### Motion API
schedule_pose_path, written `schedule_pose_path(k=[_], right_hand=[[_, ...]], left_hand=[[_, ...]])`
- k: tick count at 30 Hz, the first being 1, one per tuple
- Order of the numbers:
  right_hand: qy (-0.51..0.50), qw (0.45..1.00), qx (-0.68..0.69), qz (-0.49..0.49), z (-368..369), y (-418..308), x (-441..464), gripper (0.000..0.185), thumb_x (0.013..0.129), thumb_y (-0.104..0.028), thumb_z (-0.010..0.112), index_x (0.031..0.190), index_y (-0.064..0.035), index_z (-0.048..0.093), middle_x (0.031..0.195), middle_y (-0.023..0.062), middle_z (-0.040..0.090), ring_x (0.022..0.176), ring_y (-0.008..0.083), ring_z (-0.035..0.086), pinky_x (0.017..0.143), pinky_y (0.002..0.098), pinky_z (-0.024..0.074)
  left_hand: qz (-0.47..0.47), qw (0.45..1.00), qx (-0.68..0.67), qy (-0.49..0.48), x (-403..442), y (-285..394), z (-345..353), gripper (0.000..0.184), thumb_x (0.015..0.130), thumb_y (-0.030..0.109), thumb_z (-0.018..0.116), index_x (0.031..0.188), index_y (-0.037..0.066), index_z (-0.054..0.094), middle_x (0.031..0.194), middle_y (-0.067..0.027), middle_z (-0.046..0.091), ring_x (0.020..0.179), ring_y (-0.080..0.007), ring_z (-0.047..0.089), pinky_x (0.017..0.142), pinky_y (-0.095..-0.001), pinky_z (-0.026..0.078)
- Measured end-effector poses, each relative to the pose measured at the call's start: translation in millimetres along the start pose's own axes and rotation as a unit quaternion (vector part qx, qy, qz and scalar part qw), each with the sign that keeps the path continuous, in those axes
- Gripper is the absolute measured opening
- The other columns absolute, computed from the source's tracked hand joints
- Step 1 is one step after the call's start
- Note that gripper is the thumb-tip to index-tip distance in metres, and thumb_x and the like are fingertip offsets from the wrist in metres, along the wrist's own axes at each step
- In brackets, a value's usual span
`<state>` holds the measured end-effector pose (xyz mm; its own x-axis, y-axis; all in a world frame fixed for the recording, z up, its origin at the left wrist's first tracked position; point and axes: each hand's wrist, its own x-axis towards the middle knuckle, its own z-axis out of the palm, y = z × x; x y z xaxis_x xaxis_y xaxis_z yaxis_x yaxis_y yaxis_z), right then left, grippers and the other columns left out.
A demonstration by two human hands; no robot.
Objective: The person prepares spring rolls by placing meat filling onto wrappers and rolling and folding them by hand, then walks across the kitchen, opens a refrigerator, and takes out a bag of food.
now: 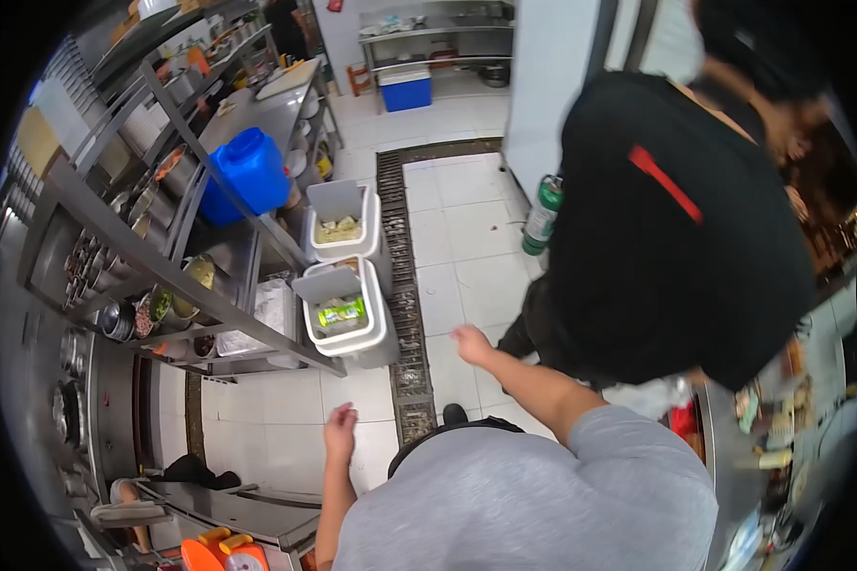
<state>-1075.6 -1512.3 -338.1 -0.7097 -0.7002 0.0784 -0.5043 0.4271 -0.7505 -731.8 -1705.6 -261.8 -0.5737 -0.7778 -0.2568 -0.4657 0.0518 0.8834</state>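
Note:
My left hand [340,430] hangs in the air over the white floor tiles, in front of the bins. Its fingers are loosely bent and slightly apart, with nothing visible in them. My right hand [473,345] is raised ahead of my body, closed with the fingers curled in, and nothing shows in it. Nearest to my hands is a white bin [379,354] with its grey lid tipped back and a green-and-white packet [341,312] inside. Behind it stands a second white bin [373,244] holding pale food scraps. Neither hand touches anything.
A person in a black shirt [676,238] stands close on my right, with another person beyond. A green cylinder [543,215] stands by their legs. A floor drain grate [402,266] runs ahead. Left are metal shelves with pots and a blue jerrycan [248,176]; orange scales [224,552] sit lower left.

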Motion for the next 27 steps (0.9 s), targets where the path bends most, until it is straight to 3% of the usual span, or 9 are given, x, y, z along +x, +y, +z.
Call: schedule_pose_path(k=[2,7,12,14,17,19,20,23,27], right_hand=[[-0.131,0.991,-0.032,-0.01,-19.2,-62.4,111.6,0.023,0.079,-0.004,0.054,0.097,-0.004,0.068,0.098,0.0201,0.065,0.1,0.0361,0.06,0.088,0.0419,0.0489],[-0.204,0.972,-0.081,-0.082,-40.8,-110.0,337.5,0.031,0.069,-0.002,0.06,0.099,-0.004,0.067,0.098,0.0175,0.068,0.096,0.0338,0.063,0.085,0.0405,0.0508],[-0.167,0.962,-0.193,-0.096,-62.7,-11.5,497.3,0.026,0.074,-0.008,0.056,0.097,-0.0049,0.068,0.099,0.019,0.068,0.095,0.0359,0.064,0.083,0.0435,0.0512],[-0.152,0.962,-0.226,-0.019,-71.8,81.7,510.0,0.026,0.073,-0.009,0.055,0.095,-0.0048,0.068,0.099,0.0202,0.068,0.095,0.0366,0.064,0.084,0.0459,0.0505],[-0.294,0.897,-0.327,0.048,-124.1,189.3,482.7,0.023,0.072,-0.014,0.058,0.088,-0.0049,0.07,0.092,0.0197,0.068,0.087,0.038,0.065,0.079,0.0474,0.0512],[-0.284,0.885,-0.327,0.17,-149.6,260.3,447.2,0.021,0.073,-0.02,0.058,0.082,-0.0048,0.07,0.088,0.0184,0.068,0.084,0.0369,0.065,0.075,0.0484,0.0514],[-0.254,0.889,-0.358,0.131,-166.2,277.1,421.7,0.02,0.076,-0.018,0.056,0.08,-0.007,0.073,0.088,0.0182,0.069,0.085,0.0351,0.066,0.074,0.0477,0.0517],[-0.353,0.832,-0.242,0.352,-192.6,356.1,359.8,0.02,0.075,-0.024,0.061,0.085,-0.0117,0.074,0.09,0.0133,0.071,0.085,0.0324,0.067,0.076,0.0446,0.0515],[-0.403,0.734,-0.194,0.512,-208.0,431.3,352.3,0.025,0.07,-0.023,0.076,0.093,-0.0124,0.075,0.094,0.0133,0.071,0.088,0.0323,0.067,0.077,0.0447,0.0514]], left_hand=[[-0.04,0.998,-0.037,-0.037,7.3,21.9,13.5,0.028,0.092,0.018,0.064,0.115,0.002,0.064,0.09,-0.0057,0.067,0.081,-0.0114,0.06,0.076,-0.0262,0.049],[-0.111,0.993,0.028,0.021,63.4,-11.2,22.9,0.028,0.088,0.019,0.066,0.111,0.002,0.067,0.084,-0.0088,0.069,0.078,-0.0145,0.064,0.073,-0.0294,0.052],[-0.09,0.995,0.041,0.023,243.5,47.1,44.9,0.028,0.088,0.021,0.067,0.108,0.002,0.067,0.086,-0.0099,0.07,0.079,-0.0179,0.066,0.074,-0.0314,0.053],[0.002,0.994,0.107,0.01,354.9,95.8,77.6,0.026,0.089,0.022,0.066,0.105,0.003,0.068,0.089,-0.0099,0.071,0.081,-0.0175,0.066,0.074,-0.0312,0.052],[0.087,0.989,0.091,-0.073,494.0,265.6,132.5,0.023,0.091,0.02,0.065,0.105,0.002,0.067,0.089,-0.0087,0.07,0.081,-0.0143,0.064,0.073,-0.0298,0.051],[0.157,0.976,0.052,-0.141,591.8,338.0,173.2,0.023,0.091,0.015,0.063,0.109,0.001,0.065,0.093,-0.0095,0.07,0.084,-0.0137,0.064,0.076,-0.0279,0.051],[0.187,0.969,0.013,-0.163,631.9,372.4,194.9,0.024,0.091,0.014,0.063,0.111,0.001,0.065,0.095,-0.0099,0.07,0.085,-0.0137,0.064,0.077,-0.0275,0.051],[0.235,0.958,0.001,-0.167,721.1,472.1,254.5,0.024,0.091,0.012,0.062,0.113,0.001,0.064,0.097,-0.0101,0.069,0.087,-0.0145,0.065,0.08,-0.028,0.051],[0.202,0.957,0.092,-0.187,841.3,468.0,337.4,0.025,0.094,0.016,0.06,0.114,0.002,0.063,0.099,-0.0096,0.069,0.091,-0.0147,0.064,0.081,-0.0283,0.05]])
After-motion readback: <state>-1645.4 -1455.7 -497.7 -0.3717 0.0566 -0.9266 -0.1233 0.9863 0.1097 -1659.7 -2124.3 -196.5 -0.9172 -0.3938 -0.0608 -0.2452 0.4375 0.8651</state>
